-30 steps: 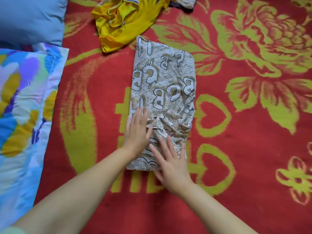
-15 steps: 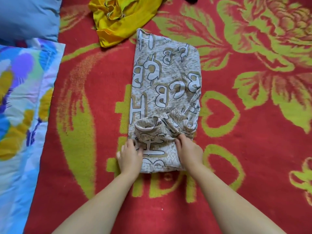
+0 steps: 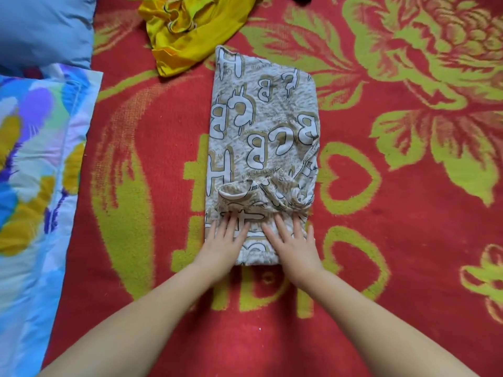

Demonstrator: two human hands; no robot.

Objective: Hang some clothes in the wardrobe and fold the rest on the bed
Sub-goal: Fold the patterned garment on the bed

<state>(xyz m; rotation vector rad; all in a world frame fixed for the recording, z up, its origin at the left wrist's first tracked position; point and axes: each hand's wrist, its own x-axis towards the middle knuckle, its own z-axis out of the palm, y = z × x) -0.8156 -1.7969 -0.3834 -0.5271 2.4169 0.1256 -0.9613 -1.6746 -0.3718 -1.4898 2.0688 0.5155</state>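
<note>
Both hands have gone from pinching the near end of the shirt to lying flat on it.

From the head view, I see the left hand (image 3: 223, 242) and the right hand (image 3: 292, 242) side by side, fingers straight and spread, pressing down on the near end of the beige letter shirt (image 3: 261, 148). It lies in a long folded strip on the red bed cover (image 3: 381, 240). I think it needs one more fold or two. A yellow top (image 3: 187, 31) sits bunched up just past it, not folded yet. I can't see a wardrobe, so I can't tell what is hung.
</note>
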